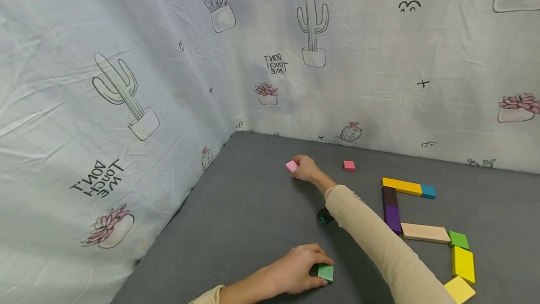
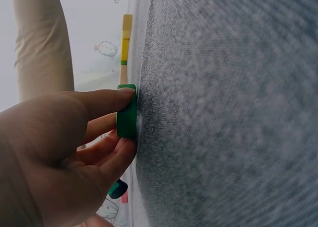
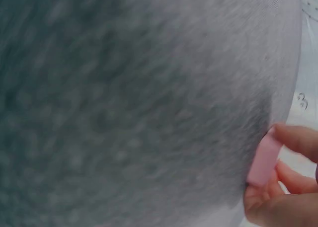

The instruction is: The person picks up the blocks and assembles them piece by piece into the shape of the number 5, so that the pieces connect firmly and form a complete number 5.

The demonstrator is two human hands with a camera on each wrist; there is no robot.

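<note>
My left hand (image 1: pixel 297 269) pinches a green block (image 1: pixel 326 273) between thumb and fingers, low at the near part of the grey surface. In the left wrist view that green block (image 2: pixel 127 111) touches the cloth. Farther off, my right hand (image 1: pixel 305 169) is stretched out with a light pink block (image 1: pixel 291 166) in its fingertips. The right wrist view has the pink block (image 3: pixel 265 160) gripped at its ends, at or very near the surface. A dark green rounded object (image 1: pixel 324 216) lies partly hidden below the right forearm.
A coral-red block (image 1: pixel 348 166) lies right of the right hand. On the right, several flat blocks form a bent line: yellow-orange (image 1: pixel 401 186), blue (image 1: pixel 428 192), purple (image 1: pixel 392 220), beige (image 1: pixel 425 232), bright green (image 1: pixel 458 239) and yellow (image 1: pixel 463 264). A cactus-print curtain (image 1: pixel 270 60) borders the surface.
</note>
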